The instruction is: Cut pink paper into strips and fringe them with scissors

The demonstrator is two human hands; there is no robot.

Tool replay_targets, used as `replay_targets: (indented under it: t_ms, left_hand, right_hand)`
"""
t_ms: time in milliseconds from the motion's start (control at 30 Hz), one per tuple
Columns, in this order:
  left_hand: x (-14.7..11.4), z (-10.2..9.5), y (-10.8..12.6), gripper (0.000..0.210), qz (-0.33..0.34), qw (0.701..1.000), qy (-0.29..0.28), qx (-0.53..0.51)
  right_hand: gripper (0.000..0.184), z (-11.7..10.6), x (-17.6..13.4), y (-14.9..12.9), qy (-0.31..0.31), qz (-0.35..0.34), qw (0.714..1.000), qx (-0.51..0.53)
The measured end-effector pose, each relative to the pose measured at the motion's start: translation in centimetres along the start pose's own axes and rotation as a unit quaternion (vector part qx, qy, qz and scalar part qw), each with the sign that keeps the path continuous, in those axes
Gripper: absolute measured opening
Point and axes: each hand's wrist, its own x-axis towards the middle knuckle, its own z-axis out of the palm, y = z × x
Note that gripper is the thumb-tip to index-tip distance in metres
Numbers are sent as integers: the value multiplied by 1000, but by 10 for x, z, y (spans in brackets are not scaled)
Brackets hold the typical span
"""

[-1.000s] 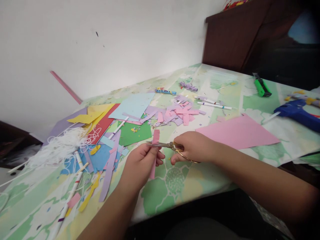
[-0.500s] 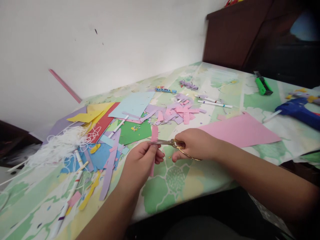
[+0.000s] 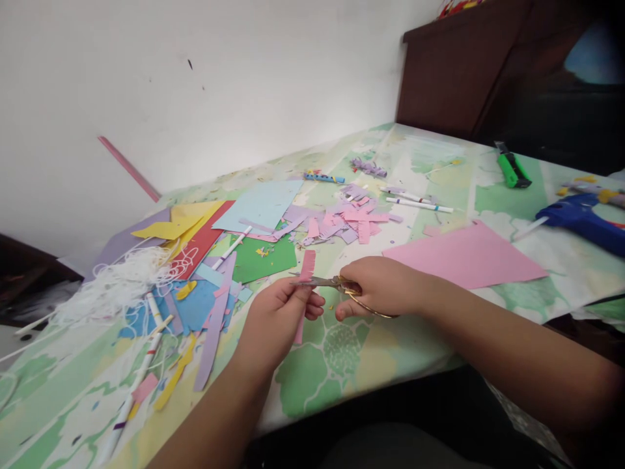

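I see left hand (image 3: 273, 314) pinching the pink strip (image 3: 308, 262), near centre above the worktop (image 3: 351, 387); far end juts out, I judge for cutting room. Right hand (image 3: 385, 284) holds scissors (image 3: 328, 281) crosswise, likely to meet the notched edge squarely.

Worktop (image 3: 312, 384): wears a smooth printed covering (image 3: 385, 365), cloth or plastic impossible to tell.
Scissors (image 3: 322, 282): look metal throughout, dull grey at the blades, shiny gold at the loops, above the near edge.
Pink strip (image 3: 308, 262): looks like thin matt paper, cut rough into a fringe along one side.
Pink sheet (image 3: 463, 260): shows smooth, matt paper toward the near edge.
String heap (image 3: 124, 286): looks soft, fibrous and unshiny, by the left edge.
Glue gun (image 3: 579, 218): shows smooth blue plastic, toward the right edge.
Cabinet (image 3: 449, 78): looks like dark, smooth wood, beyond the far corner.
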Motion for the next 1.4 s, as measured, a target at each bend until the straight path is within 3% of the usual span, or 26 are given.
replay_targets:
  t_ms: [200,600,933,1400]
  left_hand:
    - [1,0,-6,18,1,1000,-12,-13]
    - [-1,-1,3,17,-39,999,1,8]
    - [0,-2,-3,16,10,1000,9,12]
    - [-3,0,-4,19,-11,1000,20,22]
  right_hand:
    - [57,2,3,1,7,-8,1000,-27]
    - [56,0,4,0,13,21,999,-30]
    - [53,0,-2,0,4,-6,1000,-7]
    - [52,3,5,1,10,5,999,-50]
